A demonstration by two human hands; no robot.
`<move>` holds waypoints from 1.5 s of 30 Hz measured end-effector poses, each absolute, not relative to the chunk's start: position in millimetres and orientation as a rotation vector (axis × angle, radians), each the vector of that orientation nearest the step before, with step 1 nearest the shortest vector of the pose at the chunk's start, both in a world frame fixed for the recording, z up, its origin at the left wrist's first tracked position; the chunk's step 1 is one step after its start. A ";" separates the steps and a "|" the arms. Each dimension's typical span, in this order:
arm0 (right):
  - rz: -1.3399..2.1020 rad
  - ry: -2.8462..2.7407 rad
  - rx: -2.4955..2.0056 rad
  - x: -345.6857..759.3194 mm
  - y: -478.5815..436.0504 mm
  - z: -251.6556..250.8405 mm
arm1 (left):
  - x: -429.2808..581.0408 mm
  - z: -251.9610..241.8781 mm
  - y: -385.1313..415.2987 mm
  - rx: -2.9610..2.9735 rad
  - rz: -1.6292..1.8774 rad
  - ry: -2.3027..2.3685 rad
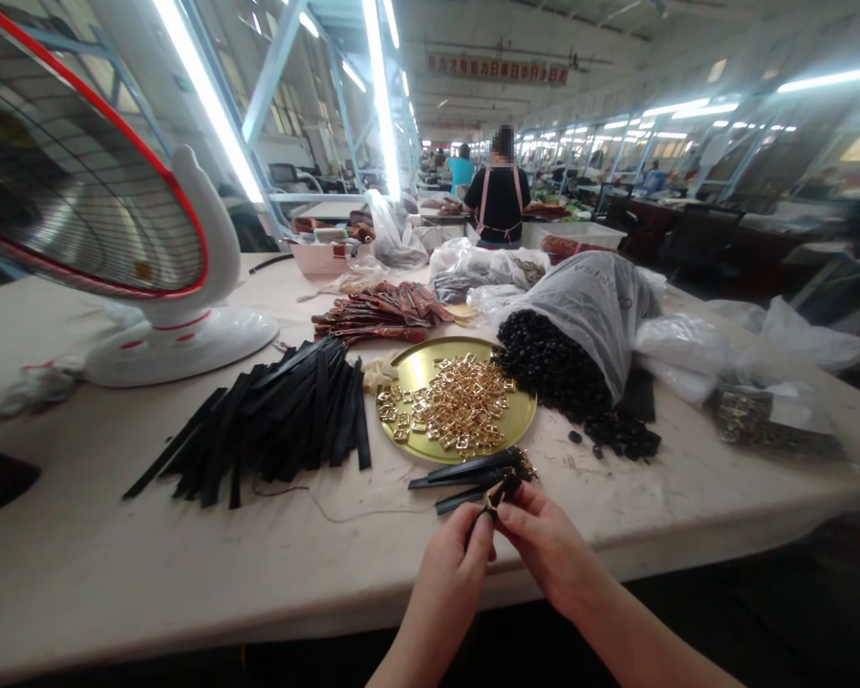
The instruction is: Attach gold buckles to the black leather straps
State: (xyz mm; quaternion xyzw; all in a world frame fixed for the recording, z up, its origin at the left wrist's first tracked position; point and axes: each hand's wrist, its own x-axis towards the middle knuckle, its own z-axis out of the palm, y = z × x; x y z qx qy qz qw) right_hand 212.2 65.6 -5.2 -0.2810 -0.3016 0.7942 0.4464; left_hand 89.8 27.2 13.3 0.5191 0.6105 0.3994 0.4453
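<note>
Near the table's front edge, my left hand [465, 540] and my right hand [534, 521] meet, both with fingers pinched. Between them is a black strap [507, 487] with a small gold buckle [491, 499] on it; the fingers partly cover both. Just beyond my hands lie a few black straps with gold buckles [473, 470]. Behind these, a gold round tray [422, 358] bears a heap of loose gold buckles [465, 401]. To its left a fanned pile of black strips [272, 420] spreads over the table.
At the right, a grey plastic bag [588, 301] spills small black pieces [551, 363]. Patterned reddish strips [379, 311] lie behind the tray. A white fan [179, 344] stands at the left. Clear bags [688, 354] lie far right. A person in an apron [502, 201] stands beyond the table.
</note>
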 end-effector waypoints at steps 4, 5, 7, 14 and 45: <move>1.885 -0.919 -0.784 203.9 59.8 -10.8 | 93.5 8.6 27.7 1.123 1.087 1.404; 1.859 -0.944 -0.813 203.2 59.5 -12.0 | 93.9 6.3 28.4 1.066 1.094 1.371; 1.819 -0.999 -0.876 203.3 59.8 -13.9 | 93.4 1.2 31.0 0.972 1.112 1.323; 1.712 -1.277 -0.955 211.8 68.0 -10.3 | 83.7 -11.0 42.3 0.887 1.068 1.227; 1.724 -1.224 -1.035 222.7 80.0 -11.7 | 93.9 -5.5 40.6 0.931 1.078 1.272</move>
